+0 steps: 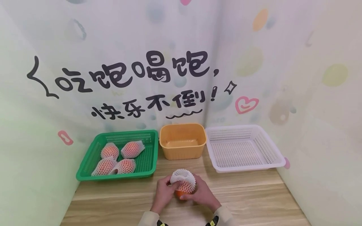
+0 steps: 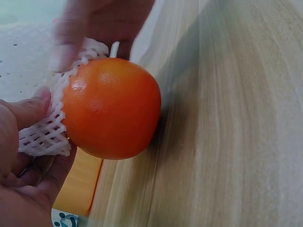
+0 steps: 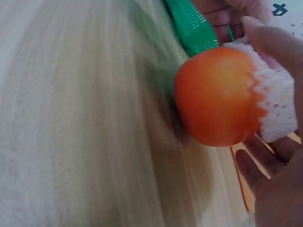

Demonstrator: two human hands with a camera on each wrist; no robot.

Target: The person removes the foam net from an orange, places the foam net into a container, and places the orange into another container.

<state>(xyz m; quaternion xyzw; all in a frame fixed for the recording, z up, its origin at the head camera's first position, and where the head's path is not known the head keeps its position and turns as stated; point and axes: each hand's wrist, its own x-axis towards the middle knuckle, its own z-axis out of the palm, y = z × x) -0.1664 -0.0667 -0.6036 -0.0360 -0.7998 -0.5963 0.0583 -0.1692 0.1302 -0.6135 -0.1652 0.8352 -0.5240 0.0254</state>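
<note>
together, left hand (image 1: 164,191) and right hand (image 1: 205,195) hold a part-netted orange fruit (image 2: 113,109).

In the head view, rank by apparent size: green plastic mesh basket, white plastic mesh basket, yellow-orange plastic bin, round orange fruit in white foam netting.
Largest to smallest:
1. Green basket and white basket: too alike to rank.
2. Yellow-orange bin.
3. Netted orange fruit: nearest the camera, yet plainly smallest.

Here on the wood-grained table (image 1: 249,194) sit three: green basket (image 1: 146,161) left, orange tub (image 1: 182,153) centre, white basket (image 1: 237,153) right!
</note>
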